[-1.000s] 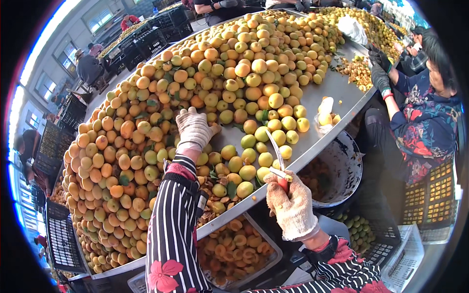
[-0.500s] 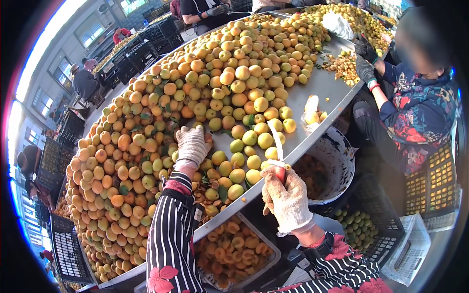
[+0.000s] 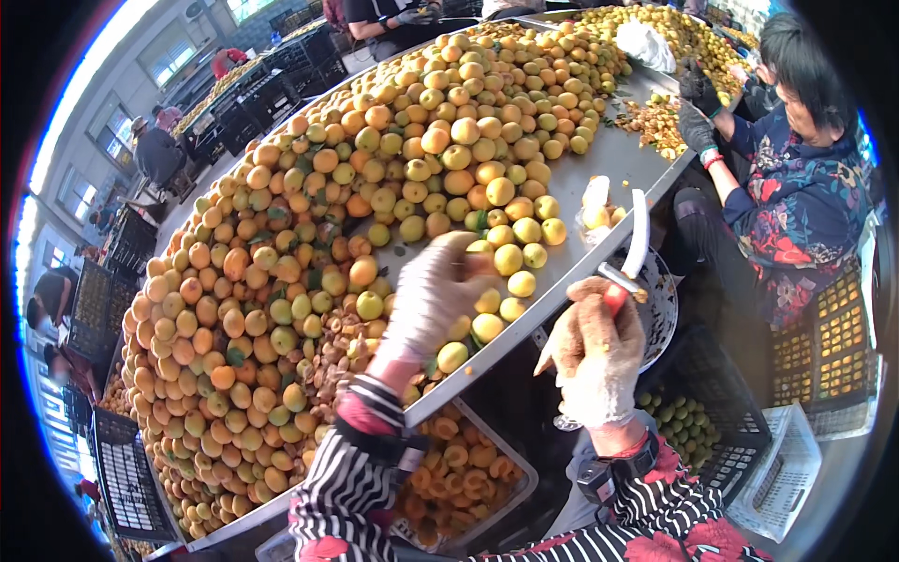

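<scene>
Left hand [image 3: 433, 298] in a white glove is spread open over the apricots [image 3: 375, 187] at the metal table [image 3: 609, 159] edge, gripping nothing. Right hand [image 3: 599, 351] is clamped tight round a red-handled knife [image 3: 629, 258], blade up.

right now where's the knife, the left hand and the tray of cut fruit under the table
knife [image 3: 638, 245]: head view, on the pale curved blade.
left hand [image 3: 433, 298]: head view, back of the glove.
tray of cut fruit [image 3: 524, 480]: head view, on its right rim.
</scene>
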Tool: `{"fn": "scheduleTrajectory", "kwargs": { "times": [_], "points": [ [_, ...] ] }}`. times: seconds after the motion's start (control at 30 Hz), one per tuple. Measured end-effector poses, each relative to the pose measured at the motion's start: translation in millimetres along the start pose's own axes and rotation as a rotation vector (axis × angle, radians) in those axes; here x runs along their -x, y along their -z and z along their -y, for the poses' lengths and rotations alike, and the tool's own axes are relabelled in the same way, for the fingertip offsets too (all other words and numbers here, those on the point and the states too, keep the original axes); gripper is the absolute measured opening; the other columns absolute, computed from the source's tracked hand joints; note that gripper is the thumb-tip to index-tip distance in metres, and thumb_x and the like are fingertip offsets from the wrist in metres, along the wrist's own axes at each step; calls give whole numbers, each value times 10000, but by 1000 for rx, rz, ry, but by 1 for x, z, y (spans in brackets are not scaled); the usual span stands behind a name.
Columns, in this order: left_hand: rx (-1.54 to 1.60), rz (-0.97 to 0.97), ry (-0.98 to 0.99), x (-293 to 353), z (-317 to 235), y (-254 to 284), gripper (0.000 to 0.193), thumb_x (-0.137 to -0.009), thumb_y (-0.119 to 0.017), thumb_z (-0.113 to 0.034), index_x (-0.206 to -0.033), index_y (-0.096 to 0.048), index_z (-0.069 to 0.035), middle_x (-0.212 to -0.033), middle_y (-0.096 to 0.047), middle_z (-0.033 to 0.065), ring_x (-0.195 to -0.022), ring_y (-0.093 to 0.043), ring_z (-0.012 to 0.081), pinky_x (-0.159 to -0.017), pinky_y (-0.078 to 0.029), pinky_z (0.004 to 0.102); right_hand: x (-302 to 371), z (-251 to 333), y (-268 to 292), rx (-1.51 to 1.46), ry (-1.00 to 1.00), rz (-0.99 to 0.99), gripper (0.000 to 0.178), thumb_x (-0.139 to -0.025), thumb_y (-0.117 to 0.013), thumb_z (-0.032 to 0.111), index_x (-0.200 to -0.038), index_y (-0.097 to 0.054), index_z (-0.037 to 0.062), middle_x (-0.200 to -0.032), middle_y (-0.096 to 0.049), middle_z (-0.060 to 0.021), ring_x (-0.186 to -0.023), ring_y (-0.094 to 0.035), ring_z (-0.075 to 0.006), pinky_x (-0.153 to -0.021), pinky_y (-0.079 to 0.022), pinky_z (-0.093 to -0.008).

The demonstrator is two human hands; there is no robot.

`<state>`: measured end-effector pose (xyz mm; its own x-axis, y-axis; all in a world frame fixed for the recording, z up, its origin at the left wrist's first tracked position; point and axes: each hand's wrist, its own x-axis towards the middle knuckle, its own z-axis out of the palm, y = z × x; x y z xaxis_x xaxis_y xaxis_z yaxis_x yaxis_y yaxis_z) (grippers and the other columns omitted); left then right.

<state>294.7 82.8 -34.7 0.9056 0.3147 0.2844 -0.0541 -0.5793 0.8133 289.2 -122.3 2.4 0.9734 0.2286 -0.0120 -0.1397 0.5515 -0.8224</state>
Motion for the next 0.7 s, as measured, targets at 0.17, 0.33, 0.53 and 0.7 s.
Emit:
{"fn": "scheduleTrajectory", "kwargs": {
  "times": [0.17, 0.33, 0.53, 0.7],
  "points": [
    [212, 235, -72, 24, -38, -42, 503, -811, -819, -66, -1288, -663, -98, -961, -707, 29, -826, -633, 140, -767, -535, 312, 6, -3, 7, 108, 89, -41, 180, -1066, -591, 223, -1122, -595, 51, -580, -469, 21, -416, -360, -66, -391, -348, -258],
    [-495, -331, -291, -20, 78, 58, 214, -839, -771, -124, -1042, -724, -76, -985, -698, 149, -908, -676, 329, -854, -545, 414, 6, -11, 8, 42, 51, 89, 174, -1062, -590, 203, -1113, -591, 37, -589, -479, 8, -419, -384, -81, -404, -389, -272],
    [-875, 22, 251, -77, 138, 127, 506, -824, -770, -351, -1238, -704, -68, -1153, -732, 159, -1095, -690, 328, -997, -529, 413, 5, -16, 5, 101, -82, 95, 167, -1060, -575, 156, -1120, -573, 1, -627, -512, -3, -457, -457, -79, -426, -454, -270],
    [-1181, 386, 494, -106, 114, 117, 582, -790, -727, -491, -1221, -735, -100, -1203, -735, 162, -1137, -700, 298, -984, -549, 408, 6, -21, 1, 96, -129, 114, 163, -1057, -590, 141, -1133, -578, -3, -630, -519, -14, -459, -459, -85, -413, -439, -262]
  ]
}}
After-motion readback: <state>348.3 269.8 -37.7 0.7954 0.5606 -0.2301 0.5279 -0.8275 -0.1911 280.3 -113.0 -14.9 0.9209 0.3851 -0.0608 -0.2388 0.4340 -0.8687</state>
